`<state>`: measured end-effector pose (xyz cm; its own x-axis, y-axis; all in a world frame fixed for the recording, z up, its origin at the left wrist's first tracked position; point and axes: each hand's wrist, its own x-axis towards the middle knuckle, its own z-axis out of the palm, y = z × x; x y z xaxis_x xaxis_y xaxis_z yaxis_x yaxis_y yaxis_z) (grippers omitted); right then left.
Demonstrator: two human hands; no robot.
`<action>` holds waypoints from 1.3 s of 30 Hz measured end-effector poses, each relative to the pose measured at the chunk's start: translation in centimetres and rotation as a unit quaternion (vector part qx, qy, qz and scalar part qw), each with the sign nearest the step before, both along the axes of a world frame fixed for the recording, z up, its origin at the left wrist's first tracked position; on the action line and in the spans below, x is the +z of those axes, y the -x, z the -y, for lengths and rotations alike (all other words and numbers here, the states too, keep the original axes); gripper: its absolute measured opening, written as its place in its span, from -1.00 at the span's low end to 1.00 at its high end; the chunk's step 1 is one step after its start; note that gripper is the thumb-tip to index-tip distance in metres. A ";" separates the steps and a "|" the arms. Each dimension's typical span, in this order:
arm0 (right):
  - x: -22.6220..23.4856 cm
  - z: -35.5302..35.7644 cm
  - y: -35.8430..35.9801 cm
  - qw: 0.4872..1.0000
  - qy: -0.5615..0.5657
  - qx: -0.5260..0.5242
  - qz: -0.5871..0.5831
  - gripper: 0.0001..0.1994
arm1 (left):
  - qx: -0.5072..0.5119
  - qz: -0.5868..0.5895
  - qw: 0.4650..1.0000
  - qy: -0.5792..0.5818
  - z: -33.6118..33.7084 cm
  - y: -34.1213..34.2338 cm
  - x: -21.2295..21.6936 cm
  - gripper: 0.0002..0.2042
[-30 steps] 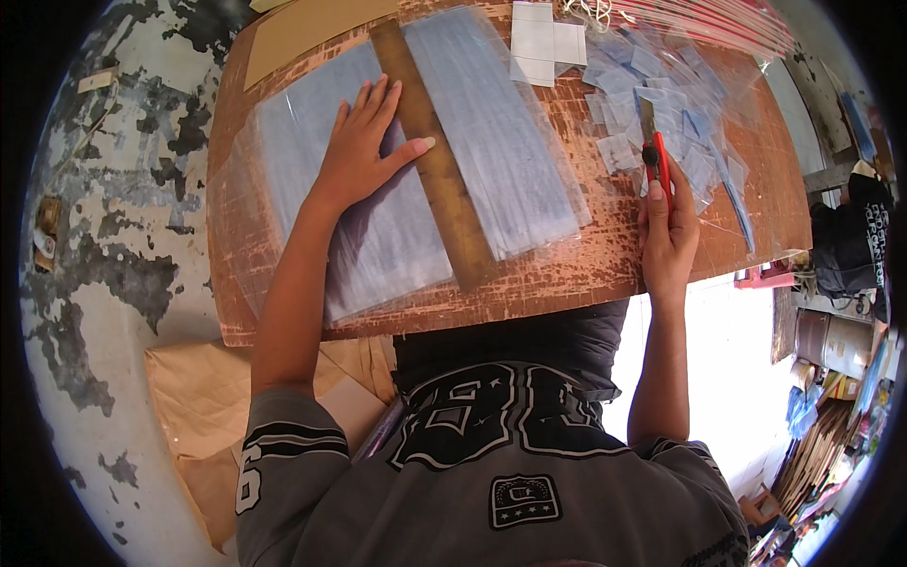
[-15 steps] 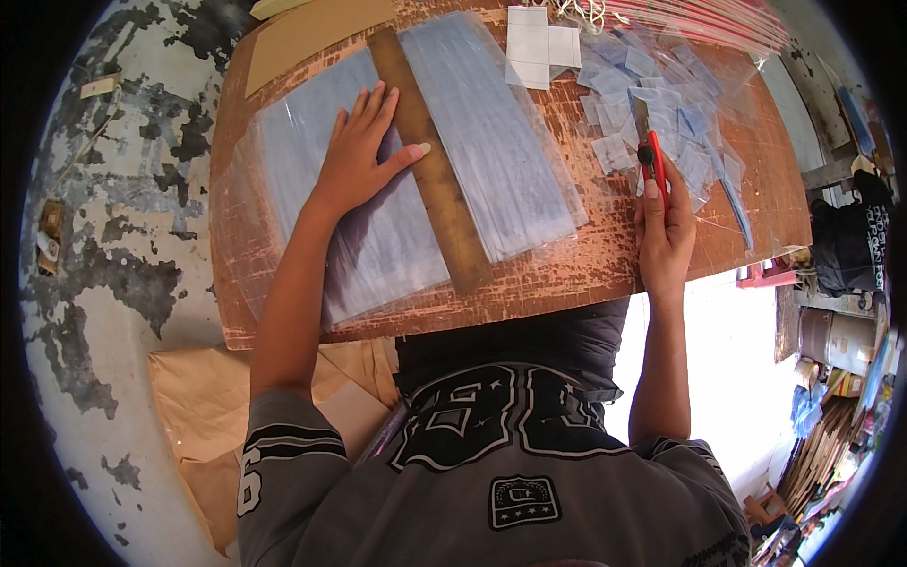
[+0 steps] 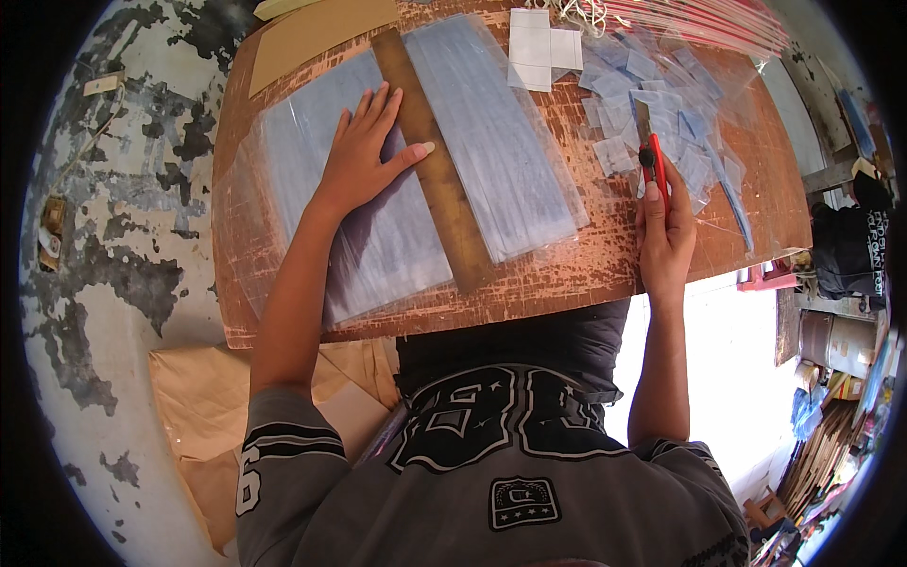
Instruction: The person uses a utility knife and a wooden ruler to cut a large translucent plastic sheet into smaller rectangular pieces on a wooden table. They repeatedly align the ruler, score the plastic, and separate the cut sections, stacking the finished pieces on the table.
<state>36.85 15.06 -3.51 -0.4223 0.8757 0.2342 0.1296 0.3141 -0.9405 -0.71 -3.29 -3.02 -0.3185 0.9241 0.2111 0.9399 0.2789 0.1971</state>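
Note:
A stack of bluish clear plastic sheets point(image 3: 487, 142) lies on the worn brown board point(image 3: 557, 274). Across it runs a long brown straightedge point(image 3: 444, 198), slanting from the far left toward the near edge. My left hand point(image 3: 364, 156) rests flat and open on the sheets, its fingertips and thumb touching the straightedge's left side. Held in my closed right hand point(image 3: 666, 236) is a red utility knife point(image 3: 654, 165), its blade out and pointing away from me. The knife is to the right of the stack, beside loose plastic pieces.
Small cut plastic pieces point(image 3: 661, 113) are heaped at the right of the board. White card pieces point(image 3: 531, 49), red-and-clear strips point(image 3: 704, 24) and white cord lie at the far side. Brown cardboard point(image 3: 321, 38) sits at the far left. Brown paper point(image 3: 194, 387) lies below the board's left side.
Both hands keep their places and holds. Only the whole picture has shifted very slightly.

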 end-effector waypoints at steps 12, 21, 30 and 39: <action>0.5 0.0 -0.2 1.000 0.015 0.005 0.019 -0.58 | 0.000 0.008 1.000 -0.004 0.0 0.1 -0.1 -0.06; 0.8 0.2 0.1 1.000 0.007 -0.011 0.028 -0.58 | 0.000 0.016 1.000 -0.014 0.1 -0.2 0.1 -0.07; 0.4 0.2 0.2 0.999 -0.006 -0.022 0.033 -0.58 | 0.000 0.024 1.000 -0.011 0.0 -0.4 0.4 0.00; 0.0 0.0 0.0 1.000 -0.020 -0.010 0.011 -0.58 | -0.001 0.026 1.000 -0.005 0.1 -0.3 0.5 0.03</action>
